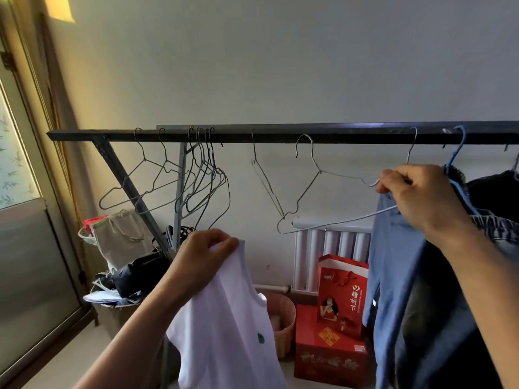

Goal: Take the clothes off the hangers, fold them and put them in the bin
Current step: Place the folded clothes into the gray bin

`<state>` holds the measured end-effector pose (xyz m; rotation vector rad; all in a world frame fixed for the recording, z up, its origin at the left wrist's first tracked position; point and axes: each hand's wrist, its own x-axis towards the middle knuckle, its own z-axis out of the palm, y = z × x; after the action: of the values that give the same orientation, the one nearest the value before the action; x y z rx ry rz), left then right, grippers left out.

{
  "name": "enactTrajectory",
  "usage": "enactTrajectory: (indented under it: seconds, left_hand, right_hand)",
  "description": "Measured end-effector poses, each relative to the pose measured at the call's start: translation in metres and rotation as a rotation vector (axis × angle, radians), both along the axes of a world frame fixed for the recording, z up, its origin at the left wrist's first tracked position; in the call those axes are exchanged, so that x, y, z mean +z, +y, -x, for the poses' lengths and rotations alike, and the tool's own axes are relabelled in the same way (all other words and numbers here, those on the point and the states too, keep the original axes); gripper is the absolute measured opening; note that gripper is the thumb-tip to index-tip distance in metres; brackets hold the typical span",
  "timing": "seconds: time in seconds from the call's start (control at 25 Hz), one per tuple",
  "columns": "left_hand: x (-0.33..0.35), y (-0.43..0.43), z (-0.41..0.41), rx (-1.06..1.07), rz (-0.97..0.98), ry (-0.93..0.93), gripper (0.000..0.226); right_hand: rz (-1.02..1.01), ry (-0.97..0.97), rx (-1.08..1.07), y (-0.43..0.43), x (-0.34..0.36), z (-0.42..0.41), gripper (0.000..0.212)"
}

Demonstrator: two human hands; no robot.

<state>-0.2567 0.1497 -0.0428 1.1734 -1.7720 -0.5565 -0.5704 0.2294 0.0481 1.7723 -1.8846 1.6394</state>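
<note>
Your left hand pinches the top of the white shirt, which hangs down below your fingers. Your right hand is curled round one end of a bare wire hanger. A blue cloth hangs just under those fingers. Farther back is the dark rail.

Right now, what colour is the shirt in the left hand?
White shirt, small teal spot; head view.

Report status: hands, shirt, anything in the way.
Left hand grips white shirt, off the hanger. Right hand pinches bare wire hanger by the rail. Blue garment hangs close beside.
</note>
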Motion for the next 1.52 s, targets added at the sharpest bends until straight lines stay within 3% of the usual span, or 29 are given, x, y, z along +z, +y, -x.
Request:
enactTrajectory:
  seconds: [0.2, 0.28, 0.44, 0.64, 0.76, 1.08, 1.28, 1.4, 1.52]
  left_hand:
    - [0.012, 0.002, -0.011, -0.108, -0.033, -0.096, 0.014]
    - [0.013, 0.003, -0.015, -0.123, -0.045, -0.119, 0.019]
    - [0.014, 0.003, -0.015, -0.118, -0.012, -0.192, 0.023]
    - [0.027, 0.004, -0.013, -0.146, -0.003, -0.244, 0.025]
    - [0.036, 0.004, -0.011, -0.171, -0.005, -0.167, 0.003]
    - [0.056, 0.010, -0.015, -0.221, -0.064, -0.068, 0.004]
    - [0.059, 0.010, -0.016, -0.219, -0.065, -0.076, 0.003]
    - [0.060, 0.010, -0.015, -0.214, -0.064, -0.087, 0.003]
    - [0.061, 0.010, -0.016, -0.235, -0.048, -0.101, 0.004]
  right_hand:
    - [-0.207, 0.190, -0.113, -0.006, 0.012, -0.006, 0.034]
    - [-0.183, 0.230, -0.164, -0.005, 0.012, -0.007, 0.034]
    - [0.066, 0.261, -0.312, -0.021, 0.007, -0.018, 0.036]
    - [-0.137, 0.288, -0.358, -0.058, 0.001, -0.043, 0.031]
    - [-0.222, 0.329, -0.343, -0.067, -0.011, -0.058, 0.023]
    - [-0.342, 0.336, -0.275, -0.067, -0.045, -0.069, 0.023]
    - [-0.373, 0.256, -0.222, -0.067, -0.066, -0.074, 0.031]
    - [-0.430, 0.293, -0.338, -0.059, -0.072, -0.081, 0.049]
    - [-0.178, 0.272, -0.381, -0.045, -0.094, -0.096, 0.050]
